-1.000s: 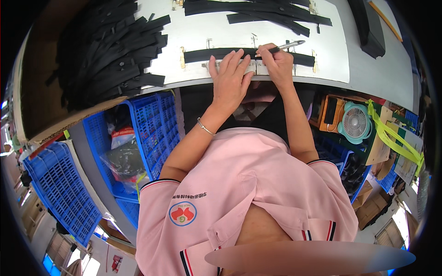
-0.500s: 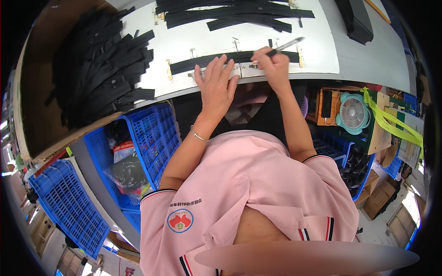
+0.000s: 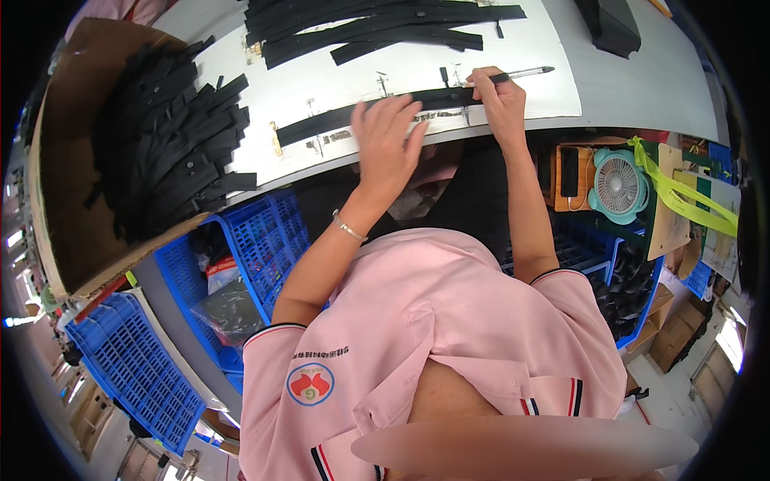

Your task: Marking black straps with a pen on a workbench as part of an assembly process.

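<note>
A long black strip (image 3: 345,119) lies across a white board (image 3: 337,80) near the table's front edge, held between small metal stops. My left hand (image 3: 387,144) lies flat on the strip's middle, fingers spread. My right hand (image 3: 499,100) grips a silver pen (image 3: 521,74) with its tip down at the strip's right end. More black strips (image 3: 385,24) lie stacked at the far side of the board.
A big heap of black strips (image 3: 164,152) fills a cardboard box at the left. Blue plastic crates (image 3: 257,240) stand under the table. A small teal fan (image 3: 622,184) and a yellow-green strap (image 3: 682,196) sit at the right. A black block (image 3: 609,24) lies top right.
The view has shifted, so the board and hands sit lower in the picture. My left hand stays pressed on the strip and my right hand keeps the pen at its right end.
</note>
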The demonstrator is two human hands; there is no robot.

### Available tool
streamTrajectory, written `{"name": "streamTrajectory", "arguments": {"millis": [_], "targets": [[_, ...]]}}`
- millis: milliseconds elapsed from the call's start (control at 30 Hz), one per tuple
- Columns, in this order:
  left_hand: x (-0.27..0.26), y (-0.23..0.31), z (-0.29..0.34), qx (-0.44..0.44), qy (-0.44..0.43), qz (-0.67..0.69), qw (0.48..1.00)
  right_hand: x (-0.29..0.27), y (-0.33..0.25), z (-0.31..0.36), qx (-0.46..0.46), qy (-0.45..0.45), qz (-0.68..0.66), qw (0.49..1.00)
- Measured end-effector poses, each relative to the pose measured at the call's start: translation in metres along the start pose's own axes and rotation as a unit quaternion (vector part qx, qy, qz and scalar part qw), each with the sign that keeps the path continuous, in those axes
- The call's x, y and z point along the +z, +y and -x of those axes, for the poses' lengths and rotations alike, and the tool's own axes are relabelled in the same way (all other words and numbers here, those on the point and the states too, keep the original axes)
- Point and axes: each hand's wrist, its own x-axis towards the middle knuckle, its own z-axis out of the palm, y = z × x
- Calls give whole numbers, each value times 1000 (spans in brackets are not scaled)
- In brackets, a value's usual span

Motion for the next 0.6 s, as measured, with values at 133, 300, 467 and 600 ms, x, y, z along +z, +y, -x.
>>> {"name": "streamTrajectory", "arguments": {"millis": [133,300,467,600], "targets": [[35,12,-31,47,-3,55,997,0,-1,0,-2,-10,13,1000],[55,9,-40,37,-3,40,999,2,3,-1,-9,-14,7,1000],[55,10,-39,26,9,25,999,2,9,-2,-52,-31,116,991],[56,11,-39,34,13,17,999,2,10,0,-76,-21,127,989]]}}
